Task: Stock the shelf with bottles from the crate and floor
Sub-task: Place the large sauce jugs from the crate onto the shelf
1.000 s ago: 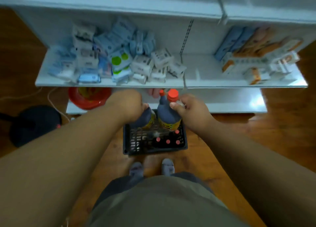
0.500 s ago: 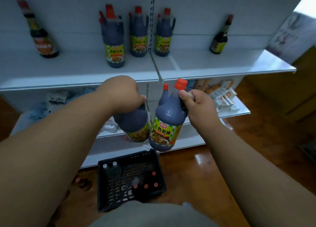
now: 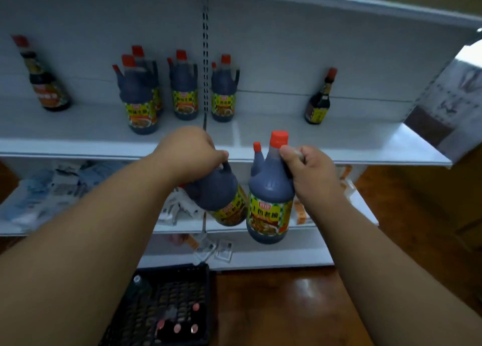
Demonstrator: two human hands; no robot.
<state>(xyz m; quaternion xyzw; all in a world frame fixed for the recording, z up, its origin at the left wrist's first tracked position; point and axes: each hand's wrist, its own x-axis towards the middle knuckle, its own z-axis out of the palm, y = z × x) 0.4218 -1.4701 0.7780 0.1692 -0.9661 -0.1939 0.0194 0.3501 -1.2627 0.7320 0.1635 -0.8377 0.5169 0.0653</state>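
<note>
Left hand (image 3: 189, 151) grips one dark jug (image 3: 217, 193) by its handle, tilted; right hand (image 3: 307, 174) holds a second jug (image 3: 270, 202) upright by the neck, both just below the front edge of the shelf (image 3: 339, 147). Risk: the jugs hang close together, could knock or catch that edge going up. Count: four matching jugs plus two slim bottles on the shelf; crate (image 3: 161, 311) shows about five caps.

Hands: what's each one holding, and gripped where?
Left hand holds a dark handled sauce jug by its top handle; right hand holds a matching red-capped jug by its neck handle.
</note>
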